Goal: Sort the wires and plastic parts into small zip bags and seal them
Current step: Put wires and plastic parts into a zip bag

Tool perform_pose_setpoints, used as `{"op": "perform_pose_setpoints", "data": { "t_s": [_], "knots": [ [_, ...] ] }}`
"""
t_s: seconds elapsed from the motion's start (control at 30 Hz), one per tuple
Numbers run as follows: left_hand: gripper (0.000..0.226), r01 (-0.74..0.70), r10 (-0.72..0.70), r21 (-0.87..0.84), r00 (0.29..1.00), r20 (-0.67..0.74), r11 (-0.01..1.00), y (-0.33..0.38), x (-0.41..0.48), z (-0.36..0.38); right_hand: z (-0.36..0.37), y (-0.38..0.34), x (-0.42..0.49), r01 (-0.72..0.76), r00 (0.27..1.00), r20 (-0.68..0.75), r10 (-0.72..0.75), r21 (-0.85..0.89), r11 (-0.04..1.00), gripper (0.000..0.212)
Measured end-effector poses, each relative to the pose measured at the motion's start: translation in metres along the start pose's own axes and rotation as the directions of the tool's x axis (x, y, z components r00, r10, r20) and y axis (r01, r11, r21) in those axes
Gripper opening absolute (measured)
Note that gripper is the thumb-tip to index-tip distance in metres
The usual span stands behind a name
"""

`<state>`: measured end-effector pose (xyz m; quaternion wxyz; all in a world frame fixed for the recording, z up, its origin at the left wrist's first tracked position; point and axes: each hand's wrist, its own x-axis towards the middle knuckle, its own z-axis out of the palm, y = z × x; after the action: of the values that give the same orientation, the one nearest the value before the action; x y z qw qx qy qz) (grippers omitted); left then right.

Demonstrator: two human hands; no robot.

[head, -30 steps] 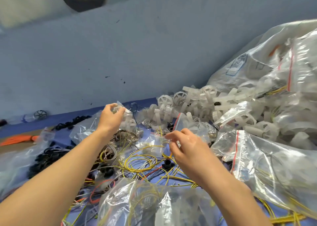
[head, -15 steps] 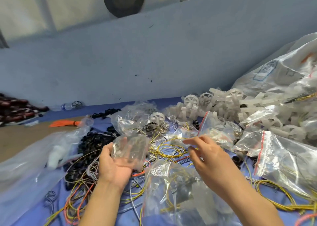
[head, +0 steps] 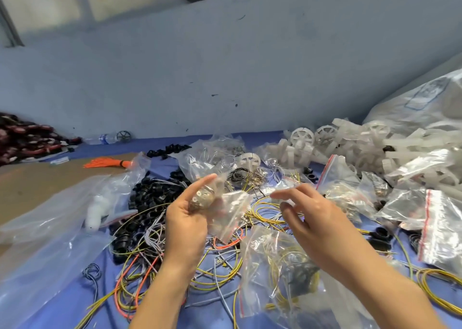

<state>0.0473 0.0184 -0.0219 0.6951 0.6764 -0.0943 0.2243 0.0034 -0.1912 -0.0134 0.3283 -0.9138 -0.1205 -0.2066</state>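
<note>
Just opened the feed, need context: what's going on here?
A person is bagging parts. The left hand grips a small zip bag with small parts bunched inside; the right hand hovers open beside it, holding nothing. Loose wires, black parts and white wheels lie around. Whether the bag is sealed cannot be told.

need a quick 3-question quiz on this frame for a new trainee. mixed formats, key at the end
1. Multiple choice: where is the small zip bag of metallic bits?
A) held in the left hand
B) lying on the brown cardboard
C) inside the big sack
2. True or false: the black plastic parts lie to the left of that hand.
3. Fill in: the seal strip on the zip bag at far right is coloured ___.

Key: 1 A; 2 true; 3 red.
</note>
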Motion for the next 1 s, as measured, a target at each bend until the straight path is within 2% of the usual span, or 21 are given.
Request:
{"op": "perform_pose_setpoints", "data": {
  "t_s": [0.03, 0.1, 0.13, 0.2, 0.23, 0.3, 0.37, 0.43, 0.5, 0.57, 0.67, 0.77, 0.9, 1.0],
  "knots": [
    [0.078, -0.075, 0.075, 0.095, 0.997, 0.006, 0.993, 0.003, 0.000, -0.002, 0.003, 0.000, -0.001, -0.001, 1.000, 0.009, 0.001, -0.001, 1.000, 0.026],
    [0.078, -0.164, 0.159, 0.261, 0.986, 0.040, 0.951, 0.007, -0.002, -0.005, 0.008, -0.001, -0.002, -0.005, 0.999, 0.037, 0.006, -0.015, 1.000, 0.026],
    [0.074, -0.153, 0.145, 0.315, 0.988, 0.047, 0.937, 0.007, -0.003, -0.007, 0.010, -0.002, -0.003, -0.007, 0.998, 0.060, 0.009, -0.030, 1.000, 0.026],
    [0.064, -0.043, 0.036, 0.343, 0.999, 0.029, 0.938, 0.006, -0.005, -0.007, 0.014, -0.005, -0.005, 0.012, 0.993, 0.119, -0.003, -0.074, 0.997, 0.027],
    [0.059, 0.051, -0.058, 0.300, 0.998, 0.013, 0.952, 0.003, -0.007, -0.007, 0.016, -0.008, -0.006, 0.034, 0.990, 0.143, -0.020, -0.099, 0.994, 0.027],
    [0.046, 0.304, -0.305, 0.030, 0.952, 0.020, 0.952, 0.002, -0.015, -0.006, 0.019, -0.014, -0.009, 0.085, 0.979, 0.194, -0.057, -0.140, 0.986, 0.032],
    [0.034, 0.483, -0.475, -0.317, 0.874, 0.107, 0.817, 0.007, -0.021, -0.008, 0.023, -0.020, -0.012, 0.136, 0.957, 0.279, -0.084, -0.173, 0.975, 0.048],
    [0.030, 0.535, -0.524, -0.569, 0.827, 0.204, 0.624, 0.014, -0.023, -0.014, 0.030, -0.027, -0.017, 0.209, 0.921, 0.374, -0.107, -0.243, 0.947, 0.065],
    [0.035, 0.574, -0.537, -0.642, 0.794, 0.284, 0.509, 0.017, -0.024, -0.018, 0.037, -0.032, -0.021, 0.282, 0.892, 0.432, -0.135, -0.297, 0.913, 0.070],
    [0.029, 0.639, -0.600, -0.608, 0.737, 0.309, 0.472, 0.014, -0.029, -0.016, 0.042, -0.035, -0.024, 0.317, 0.881, 0.450, -0.146, -0.332, 0.889, 0.059],
    [0.024, 0.699, -0.678, -0.584, 0.664, 0.314, 0.414, 0.007, -0.040, -0.009, 0.042, -0.033, -0.026, 0.254, 0.918, 0.384, -0.095, -0.389, 0.885, 0.035],
    [0.031, 0.701, -0.704, -0.607, 0.641, 0.306, 0.374, 0.004, -0.046, 0.000, 0.037, -0.030, -0.025, 0.117, 0.969, 0.245, -0.021, -0.388, 0.914, 0.023],
    [0.033, 0.707, -0.693, -0.630, 0.629, 0.351, 0.322, 0.003, -0.052, 0.016, 0.030, -0.030, -0.024, 0.004, 0.999, 0.037, 0.006, -0.256, 0.967, 0.014],
    [0.037, 0.765, -0.647, -0.564, 0.606, 0.463, 0.312, 0.004, -0.058, 0.027, 0.028, -0.036, -0.024, 0.032, 0.999, -0.008, -0.034, -0.177, 0.984, 0.011]
  ]
}}
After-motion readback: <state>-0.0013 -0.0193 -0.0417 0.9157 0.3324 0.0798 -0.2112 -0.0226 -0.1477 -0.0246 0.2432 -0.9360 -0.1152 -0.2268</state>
